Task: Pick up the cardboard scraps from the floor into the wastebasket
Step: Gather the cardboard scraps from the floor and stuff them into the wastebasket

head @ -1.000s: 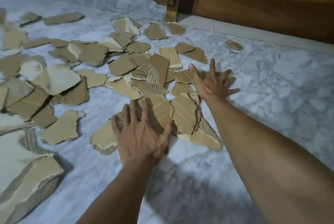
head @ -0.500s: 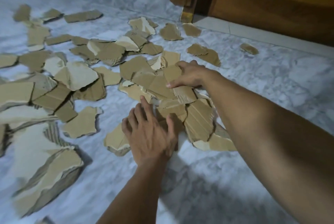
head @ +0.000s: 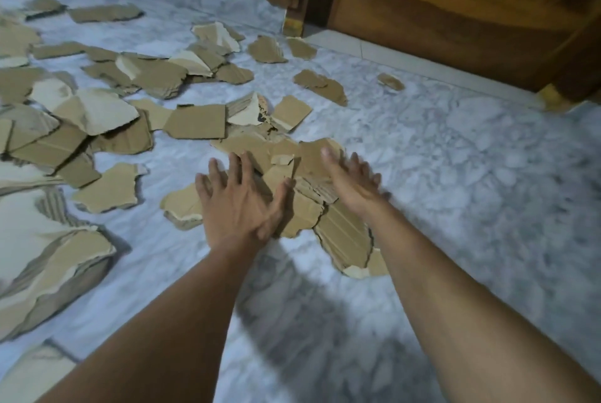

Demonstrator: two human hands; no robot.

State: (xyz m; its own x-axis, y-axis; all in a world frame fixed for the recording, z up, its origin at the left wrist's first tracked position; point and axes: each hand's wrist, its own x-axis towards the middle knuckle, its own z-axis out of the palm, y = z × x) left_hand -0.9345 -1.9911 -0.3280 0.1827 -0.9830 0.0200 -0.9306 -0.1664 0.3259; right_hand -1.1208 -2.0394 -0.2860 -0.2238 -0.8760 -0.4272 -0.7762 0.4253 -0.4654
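Where hands (head: 292, 194) spread: torn corrugated scraps (head: 302, 207)

Left hand (head: 239, 207) and right hand (head: 349, 179) flank cardboard scraps (head: 305, 175), fingers spread

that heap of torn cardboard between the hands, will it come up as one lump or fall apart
The pile of scraps is probably loose: separate overlapping pieces with nothing joining them, so some may slip out. Each piece looks flat and corrugated, likely stiff and light. On the smooth marble floor they should slide together easily between the left hand and right hand, both spread open.
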